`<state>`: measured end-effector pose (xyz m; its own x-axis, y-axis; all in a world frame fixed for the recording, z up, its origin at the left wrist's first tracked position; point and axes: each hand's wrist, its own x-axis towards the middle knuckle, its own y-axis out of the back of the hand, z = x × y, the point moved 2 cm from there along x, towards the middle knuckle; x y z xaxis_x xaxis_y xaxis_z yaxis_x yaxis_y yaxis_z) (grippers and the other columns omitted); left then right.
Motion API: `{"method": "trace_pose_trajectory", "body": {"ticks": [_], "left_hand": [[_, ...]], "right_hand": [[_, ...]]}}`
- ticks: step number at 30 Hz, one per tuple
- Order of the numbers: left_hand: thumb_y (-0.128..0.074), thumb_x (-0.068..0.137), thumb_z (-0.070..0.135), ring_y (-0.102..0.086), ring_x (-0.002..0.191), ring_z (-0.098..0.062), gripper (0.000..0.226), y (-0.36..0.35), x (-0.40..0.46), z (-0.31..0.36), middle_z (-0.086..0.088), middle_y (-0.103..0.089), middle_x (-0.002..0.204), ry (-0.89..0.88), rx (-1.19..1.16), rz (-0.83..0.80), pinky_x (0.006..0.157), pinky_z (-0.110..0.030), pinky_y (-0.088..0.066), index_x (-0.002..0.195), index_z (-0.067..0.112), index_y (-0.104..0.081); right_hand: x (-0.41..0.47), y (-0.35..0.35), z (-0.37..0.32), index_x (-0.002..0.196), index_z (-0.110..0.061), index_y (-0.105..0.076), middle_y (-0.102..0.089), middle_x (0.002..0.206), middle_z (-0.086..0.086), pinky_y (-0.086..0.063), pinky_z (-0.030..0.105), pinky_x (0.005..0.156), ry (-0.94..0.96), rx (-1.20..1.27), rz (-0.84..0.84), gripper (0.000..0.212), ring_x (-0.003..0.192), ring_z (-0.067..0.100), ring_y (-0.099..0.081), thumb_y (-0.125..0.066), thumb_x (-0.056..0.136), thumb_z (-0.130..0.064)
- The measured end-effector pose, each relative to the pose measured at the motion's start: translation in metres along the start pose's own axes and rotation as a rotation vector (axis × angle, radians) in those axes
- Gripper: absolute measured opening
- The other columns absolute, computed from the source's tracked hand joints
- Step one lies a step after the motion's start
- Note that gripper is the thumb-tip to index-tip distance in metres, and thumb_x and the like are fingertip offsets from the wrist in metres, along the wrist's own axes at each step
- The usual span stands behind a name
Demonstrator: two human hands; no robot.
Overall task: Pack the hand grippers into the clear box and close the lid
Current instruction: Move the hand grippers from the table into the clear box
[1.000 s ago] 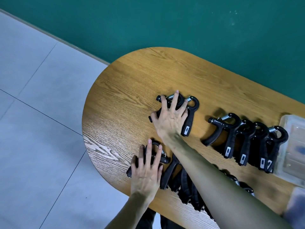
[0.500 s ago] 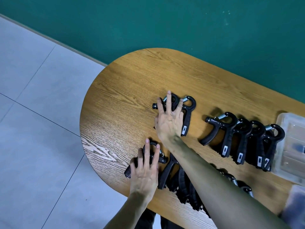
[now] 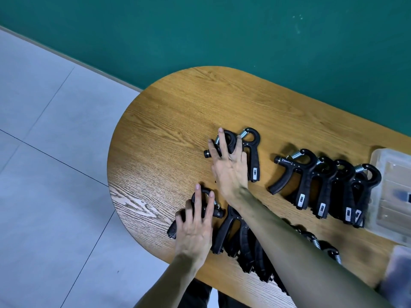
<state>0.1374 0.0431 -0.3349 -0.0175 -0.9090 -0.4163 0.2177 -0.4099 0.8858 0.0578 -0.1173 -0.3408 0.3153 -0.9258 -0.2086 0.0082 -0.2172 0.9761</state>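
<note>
Black hand grippers with steel springs lie in two rows on the wooden table [image 3: 169, 121]. My right hand [image 3: 229, 167] lies flat with straight fingers on a pair of grippers [image 3: 252, 152] at the far row's left end. My left hand [image 3: 195, 227] presses flat on the leftmost gripper [image 3: 173, 230] of the near row. Several more grippers [image 3: 324, 183] stand side by side further right, next to the clear box [image 3: 391, 192] at the right edge. My right forearm hides part of the near row [image 3: 242, 245].
The table's rounded left end drops to grey floor tiles [image 3: 49, 174]. A green wall [image 3: 222, 36] runs behind the table. A blurred clear lid or second plastic piece [image 3: 398, 267] lies at the lower right corner.
Both hands have slid slightly left with the grippers under them, and the right hand's pair has shifted with it. The camera view has drifted a little.
</note>
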Motion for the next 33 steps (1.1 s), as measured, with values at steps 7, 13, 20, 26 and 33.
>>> {"method": "trace_pose_trajectory", "body": {"ticks": [7,13,20,26,33], "left_hand": [[-0.038,0.099,0.002,-0.027,0.142,-0.043,0.089,0.016,-0.002,0.005,-0.023,0.045,0.154,0.027,0.022,-0.092,0.108,-0.060,-0.035,0.152,0.014,0.033],[-0.041,0.099,0.007,-0.035,0.135,-0.041,0.091,0.059,-0.013,0.014,-0.022,0.042,0.156,0.048,0.020,-0.008,0.107,-0.061,-0.039,0.152,0.014,0.033],[-0.048,0.096,0.011,-0.041,0.124,-0.043,0.094,0.113,-0.028,0.063,-0.024,0.033,0.160,0.028,0.023,0.061,0.092,-0.057,-0.046,0.156,0.013,0.023],[-0.038,0.098,0.009,-0.040,0.118,-0.039,0.087,0.157,-0.049,0.168,-0.029,0.041,0.154,-0.078,0.104,0.040,0.094,-0.050,-0.042,0.154,0.009,0.028],[-0.045,0.098,0.011,-0.042,0.123,-0.036,0.089,0.148,-0.083,0.290,-0.018,0.040,0.158,-0.210,-0.003,0.091,0.100,-0.056,-0.042,0.158,0.017,0.020]], "right_hand": [[-0.020,0.015,0.008,0.160,-0.022,-0.007,0.019,0.167,0.009,-0.043,0.056,0.104,0.041,0.039,-0.015,0.108,0.148,0.054,-0.009,-0.071,0.078,0.007],[-0.065,0.064,0.024,0.160,-0.022,-0.020,0.019,0.168,0.006,-0.040,0.055,0.105,-0.003,0.081,-0.048,0.093,0.148,0.053,-0.013,-0.066,0.083,0.003],[-0.154,0.126,0.064,0.160,-0.024,-0.020,0.009,0.170,0.005,-0.044,0.055,0.104,-0.248,0.207,0.044,0.086,0.147,0.045,-0.024,-0.067,0.089,-0.016],[-0.223,0.161,0.127,0.154,-0.016,-0.038,-0.015,0.168,0.014,-0.050,0.053,0.096,-0.425,0.219,0.152,0.086,0.139,0.046,-0.038,-0.076,0.077,-0.012],[-0.309,0.186,0.223,0.155,-0.016,-0.038,-0.023,0.165,0.016,-0.046,0.057,0.102,-0.553,0.215,0.269,0.088,0.137,0.048,-0.039,-0.073,0.075,-0.009]]}}
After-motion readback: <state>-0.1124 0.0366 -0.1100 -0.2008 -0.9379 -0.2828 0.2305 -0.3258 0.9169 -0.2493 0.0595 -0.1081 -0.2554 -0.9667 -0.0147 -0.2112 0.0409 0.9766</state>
